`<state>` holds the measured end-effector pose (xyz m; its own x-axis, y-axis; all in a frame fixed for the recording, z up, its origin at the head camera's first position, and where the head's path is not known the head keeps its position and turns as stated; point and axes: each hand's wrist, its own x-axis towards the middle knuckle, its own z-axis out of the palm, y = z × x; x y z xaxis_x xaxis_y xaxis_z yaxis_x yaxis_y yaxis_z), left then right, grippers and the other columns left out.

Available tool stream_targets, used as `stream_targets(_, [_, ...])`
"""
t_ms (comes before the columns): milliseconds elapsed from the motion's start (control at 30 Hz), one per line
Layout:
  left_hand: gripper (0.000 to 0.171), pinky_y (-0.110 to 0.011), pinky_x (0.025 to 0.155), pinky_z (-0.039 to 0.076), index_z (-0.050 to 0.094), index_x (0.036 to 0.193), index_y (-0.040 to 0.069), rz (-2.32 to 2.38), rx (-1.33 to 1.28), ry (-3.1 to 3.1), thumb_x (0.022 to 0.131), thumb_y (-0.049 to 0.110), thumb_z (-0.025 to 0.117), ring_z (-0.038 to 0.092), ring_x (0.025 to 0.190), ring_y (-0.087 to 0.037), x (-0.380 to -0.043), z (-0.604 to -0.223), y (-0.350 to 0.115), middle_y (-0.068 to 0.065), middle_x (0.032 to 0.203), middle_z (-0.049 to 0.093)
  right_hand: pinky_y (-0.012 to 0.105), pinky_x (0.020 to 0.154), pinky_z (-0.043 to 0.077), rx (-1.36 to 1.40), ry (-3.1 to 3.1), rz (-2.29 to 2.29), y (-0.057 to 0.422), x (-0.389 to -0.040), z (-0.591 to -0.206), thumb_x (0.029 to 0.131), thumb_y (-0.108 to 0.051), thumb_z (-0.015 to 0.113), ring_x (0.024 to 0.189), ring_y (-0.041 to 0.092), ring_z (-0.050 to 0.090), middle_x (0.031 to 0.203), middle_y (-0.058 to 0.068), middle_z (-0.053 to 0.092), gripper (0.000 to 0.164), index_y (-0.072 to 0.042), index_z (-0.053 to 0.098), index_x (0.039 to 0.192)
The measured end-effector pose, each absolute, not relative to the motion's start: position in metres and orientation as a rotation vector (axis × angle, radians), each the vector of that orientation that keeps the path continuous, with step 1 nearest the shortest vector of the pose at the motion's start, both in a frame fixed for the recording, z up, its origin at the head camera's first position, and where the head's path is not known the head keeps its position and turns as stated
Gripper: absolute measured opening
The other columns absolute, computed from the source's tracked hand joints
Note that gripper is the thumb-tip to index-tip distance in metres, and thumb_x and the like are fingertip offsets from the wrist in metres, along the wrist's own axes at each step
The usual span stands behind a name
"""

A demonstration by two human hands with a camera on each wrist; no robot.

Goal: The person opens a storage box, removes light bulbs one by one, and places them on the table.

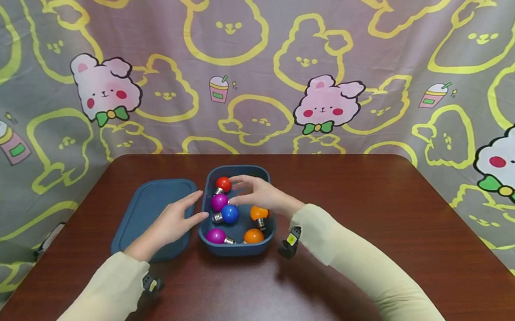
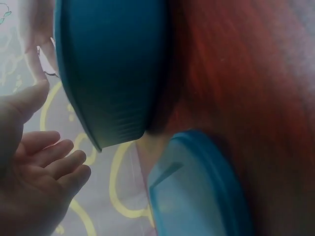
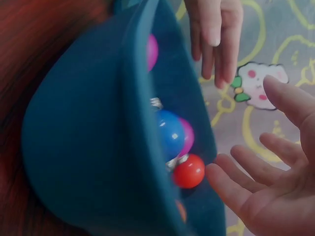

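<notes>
A dark blue box (image 1: 240, 249) stands on the table with several small coloured light bulbs in it. Among them are a red bulb (image 1: 224, 184), a blue bulb (image 1: 230, 214), a purple bulb (image 1: 215, 236) and an orange bulb (image 1: 253, 235). My right hand (image 1: 261, 194) hovers over the box's right side, fingers spread and holding nothing. In the right wrist view its fingertips hang near the red bulb (image 3: 189, 171); contact cannot be made out. My left hand (image 1: 174, 223) is at the box's left edge above the lid, its fingers extended and grasping nothing.
The blue lid (image 1: 149, 203) lies flat on the brown table (image 1: 353, 223), just left of the box. Behind the table hangs a patterned curtain (image 1: 253, 119), which also runs along both sides.
</notes>
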<state>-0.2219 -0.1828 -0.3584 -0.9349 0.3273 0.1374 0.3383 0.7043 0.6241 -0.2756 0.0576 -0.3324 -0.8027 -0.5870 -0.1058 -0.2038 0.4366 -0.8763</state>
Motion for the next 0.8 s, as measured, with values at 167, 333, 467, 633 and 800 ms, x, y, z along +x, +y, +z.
stream_targets(167, [0.064, -0.054, 0.099, 0.029, 0.036, 0.137, -0.007, -1.044, -0.615, -2.886, 0.089, 0.027, 0.062, 0.033, 0.126, -0.041, -0.219, -0.362, -0.183, -0.026, 0.138, 0.036, 0.043, 0.091, 0.042, -0.696, 2.302, -1.231, 0.056, -0.282, -0.348, 0.085, -0.029, 0.067, 0.116, 0.026, 0.046, 0.132, 0.013, 0.047, 0.058, -0.014, 0.045, 0.136])
stream_targets(333, [0.067, -0.054, 0.099, 0.029, 0.033, 0.139, -0.005, -1.035, -0.645, -2.934, 0.089, 0.027, 0.063, 0.031, 0.128, -0.04, -0.219, -0.366, -0.184, -0.023, 0.141, 0.033, 0.039, 0.09, 0.043, -0.694, 2.309, -1.156, 0.052, -0.282, -0.354, 0.084, -0.028, 0.068, 0.113, 0.024, 0.049, 0.131, 0.011, 0.048, 0.057, -0.012, 0.046, 0.135])
stream_targets(467, [0.069, -0.055, 0.099, 0.028, 0.03, 0.141, -0.003, -1.048, -0.649, -2.976, 0.089, 0.028, 0.062, 0.028, 0.13, -0.039, -0.219, -0.367, -0.185, -0.021, 0.144, 0.028, 0.038, 0.089, 0.044, -0.691, 2.314, -1.113, 0.047, -0.28, -0.355, 0.084, -0.028, 0.068, 0.111, 0.023, 0.049, 0.131, 0.01, 0.048, 0.056, -0.014, 0.047, 0.134])
stream_targets(633, [0.069, -0.056, 0.099, 0.027, 0.03, 0.141, -0.003, -1.077, -0.653, -2.974, 0.089, 0.029, 0.062, 0.027, 0.13, -0.039, -0.219, -0.368, -0.186, -0.02, 0.146, 0.026, 0.039, 0.089, 0.044, -0.687, 2.352, -1.056, 0.04, -0.28, -0.356, 0.083, -0.028, 0.069, 0.111, 0.024, 0.047, 0.129, 0.01, 0.05, 0.055, -0.015, 0.049, 0.133])
stream_targets(800, [0.069, -0.057, 0.099, 0.026, 0.03, 0.142, -0.002, -1.15, -0.634, -2.97, 0.089, 0.029, 0.062, 0.025, 0.131, -0.039, -0.22, -0.371, -0.186, -0.018, 0.147, 0.025, 0.038, 0.089, 0.044, -0.663, 2.406, -0.999, 0.034, -0.28, -0.358, 0.083, -0.025, 0.07, 0.109, 0.022, 0.049, 0.126, 0.007, 0.053, 0.053, -0.014, 0.051, 0.132])
